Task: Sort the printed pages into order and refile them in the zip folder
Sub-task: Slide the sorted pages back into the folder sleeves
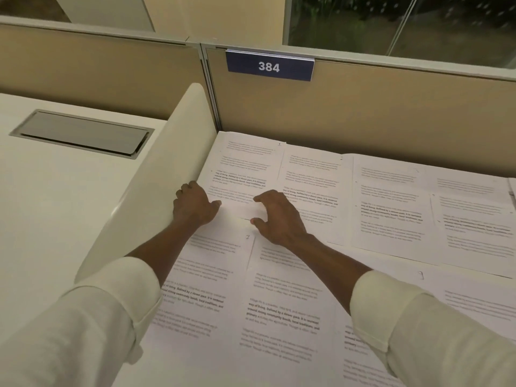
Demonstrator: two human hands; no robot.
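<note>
The left hand (195, 203) is laid at the left edge of the page (240, 169) nearest the far left corner of the worktop (371, 254), its fingers curled and its thumb stretched out flat over the paper; whether the paper's edge is gripped cannot be told. The right hand (276, 216) is set on the same page's near edge, fingers arched and spread apart, with the fingertips and thumb touching the sheet. A handwritten 1 is seen at that page's far right corner. Both forearms are covered by rolled cream sleeves (413, 317).

The other printed pages (391, 208) are laid out in two rows, edges overlapping, from the left edge across towards the right; one in the near row, just below the hands, is marked 7 (247, 237). A curved white divider (156, 174) stands along the left edge, touching the left hand. A beige partition (363, 107) runs along the far edge, with a blue plate (269, 67) reading 384 hung on it. A metal hatch (83, 132) is sunk into the neighbouring desk.
</note>
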